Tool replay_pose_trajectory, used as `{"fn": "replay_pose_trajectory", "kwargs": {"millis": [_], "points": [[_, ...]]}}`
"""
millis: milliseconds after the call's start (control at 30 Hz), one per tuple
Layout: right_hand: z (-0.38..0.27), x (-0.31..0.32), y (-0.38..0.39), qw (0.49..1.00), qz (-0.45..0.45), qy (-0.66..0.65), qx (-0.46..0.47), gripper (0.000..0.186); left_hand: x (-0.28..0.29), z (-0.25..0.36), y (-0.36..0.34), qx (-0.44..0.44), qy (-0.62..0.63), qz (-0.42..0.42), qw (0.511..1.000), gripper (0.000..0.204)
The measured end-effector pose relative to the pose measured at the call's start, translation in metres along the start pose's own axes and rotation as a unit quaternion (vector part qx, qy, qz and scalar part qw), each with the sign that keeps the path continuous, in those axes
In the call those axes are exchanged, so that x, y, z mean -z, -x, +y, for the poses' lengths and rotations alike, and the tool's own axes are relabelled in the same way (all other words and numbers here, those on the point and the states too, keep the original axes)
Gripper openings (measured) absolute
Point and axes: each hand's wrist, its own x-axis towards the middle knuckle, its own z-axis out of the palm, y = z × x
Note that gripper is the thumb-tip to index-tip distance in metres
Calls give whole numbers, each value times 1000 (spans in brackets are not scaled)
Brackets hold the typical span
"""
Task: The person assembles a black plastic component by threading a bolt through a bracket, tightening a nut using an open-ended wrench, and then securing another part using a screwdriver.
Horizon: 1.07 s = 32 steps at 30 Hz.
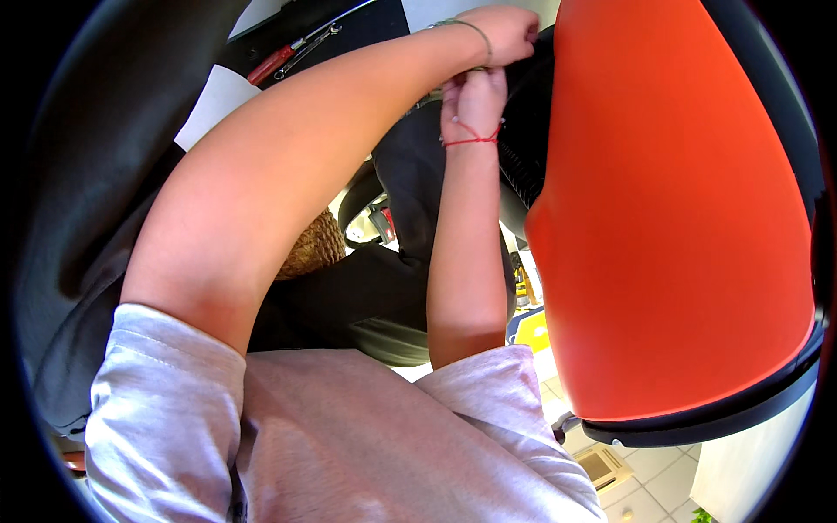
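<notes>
My left hand [504, 37], with a thin green band at its wrist, is closed beside the upper left edge of a large smooth orange panel [671, 218] edged in black. Whatever its curled fingers grip is hidden. Just below it, my right hand [475, 98] wears a red string bracelet [472, 139]. Its fingers bend inward under the left wrist, partly covered, and I cannot make out what they hold. Both hands are next to a dark part [526, 131] along the panel's left side.
A red-handled screwdriver [273, 64] and a metal wrench [307, 52] lie on a black surface at the upper left, near a white sheet [218, 105]. A brown woven object [316, 248] shows beneath my left arm. Light floor tiles [658, 479] appear at the lower right.
</notes>
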Motion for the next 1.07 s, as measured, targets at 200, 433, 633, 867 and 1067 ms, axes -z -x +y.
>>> {"fn": "replay_pose_trajectory", "kwargs": {"millis": [200, 433, 633, 867, 1067], "points": [[42, 1, 23, 981, -41, 55, -183, 15, -2, -96, 22, 211, -107, 163, 958, 29], [72, 18, 42, 957, 52, 96, -269, 17, 28, -114, 68, 236, -126, 122, 956, 26], [66, 21, 48, 957, -19, 135, -256, 12, 46, -149, 113, 292, -213, 78, 929, 28], [54, 14, 60, 974, 58, -46, -213, 17, 14, -106, 149, 220, -110, -14, 969, 45], [45, 19, 54, 979, 43, -66, -189, 22, -6, -46, 176, 271, 126, 8, 954, 37]]}}
